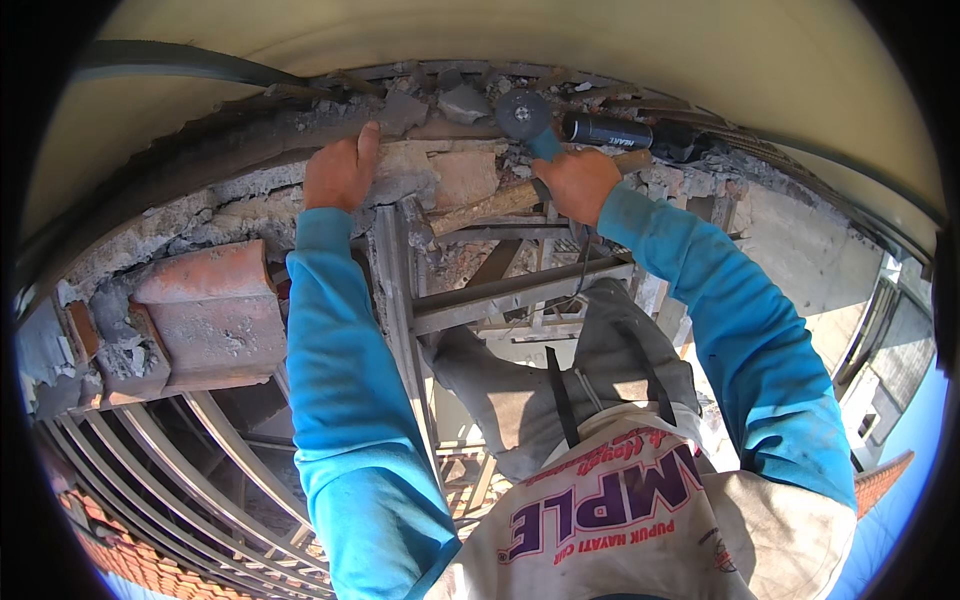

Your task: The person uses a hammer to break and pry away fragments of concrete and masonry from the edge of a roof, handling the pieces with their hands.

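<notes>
My right hand [578, 185] is closed around the blue-green body of an angle grinder [545, 143], whose round grey disc [523, 114] points away from me. A hammer's wooden handle [490, 208] runs past that hand, and its head [415, 222] is at the left end. At the broken masonry ledge [400, 168] is my left hand [340, 168]. Its thumb points up and its fingers are curled, mostly hidden from view, so what they grip does not show. Loose mortar chunks [464, 103] lie beyond the ledge, between the hands.
A black cylinder [606, 131] lies right of the grinder. Clay roof tiles [210, 315] are at the left, above curved metal bars [220, 440]. A metal frame [520, 295] stands below my hands, next to my legs. A large beige curved surface [480, 35] rises beyond the rubble.
</notes>
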`<state>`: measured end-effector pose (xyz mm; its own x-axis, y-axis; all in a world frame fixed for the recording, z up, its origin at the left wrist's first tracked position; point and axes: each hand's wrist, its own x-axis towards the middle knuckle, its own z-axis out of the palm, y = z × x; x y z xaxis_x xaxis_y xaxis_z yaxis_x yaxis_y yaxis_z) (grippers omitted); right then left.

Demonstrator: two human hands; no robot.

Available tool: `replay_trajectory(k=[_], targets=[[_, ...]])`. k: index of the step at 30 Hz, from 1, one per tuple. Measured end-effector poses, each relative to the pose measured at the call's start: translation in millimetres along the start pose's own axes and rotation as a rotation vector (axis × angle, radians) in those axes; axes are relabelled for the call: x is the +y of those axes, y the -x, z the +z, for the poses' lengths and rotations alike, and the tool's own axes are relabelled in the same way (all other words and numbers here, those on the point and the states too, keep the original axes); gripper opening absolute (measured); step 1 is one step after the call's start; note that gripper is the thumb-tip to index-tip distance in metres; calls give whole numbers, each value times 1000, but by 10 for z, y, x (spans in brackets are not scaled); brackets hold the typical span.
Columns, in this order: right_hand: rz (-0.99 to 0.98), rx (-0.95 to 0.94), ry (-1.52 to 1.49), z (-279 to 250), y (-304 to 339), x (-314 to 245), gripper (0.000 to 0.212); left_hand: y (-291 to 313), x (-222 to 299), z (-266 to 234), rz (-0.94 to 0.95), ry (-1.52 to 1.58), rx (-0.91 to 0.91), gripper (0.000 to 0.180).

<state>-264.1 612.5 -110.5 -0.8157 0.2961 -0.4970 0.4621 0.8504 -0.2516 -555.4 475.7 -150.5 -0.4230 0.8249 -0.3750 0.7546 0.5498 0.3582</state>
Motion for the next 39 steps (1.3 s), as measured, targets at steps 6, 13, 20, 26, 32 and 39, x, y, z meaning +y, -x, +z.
replay_trajectory(k=[6, 13, 20, 26, 32, 39], targets=[[-212, -121, -97, 264, 488, -240, 22, -56, -92, 39, 53, 7, 2, 52], [-475, 54, 89, 21, -14, -170, 14, -18, -123, 86, 215, -159, 28, 41], [-179, 86, 74, 14, -2, -75, 18, -138, -5, -48, 150, -283, -70, 38], [-498, -8, 77, 14, 177, -288, 15, -79, -42, -45, 195, -168, -124, 65], [-171, -50, 57, -3, 211, 105, 20, -65, -87, -166, 423, -266, -217, 96], [98, -188, -38, 178, 893, 413, 36, -166, -5, -238, 375, -231, -308, 91]])
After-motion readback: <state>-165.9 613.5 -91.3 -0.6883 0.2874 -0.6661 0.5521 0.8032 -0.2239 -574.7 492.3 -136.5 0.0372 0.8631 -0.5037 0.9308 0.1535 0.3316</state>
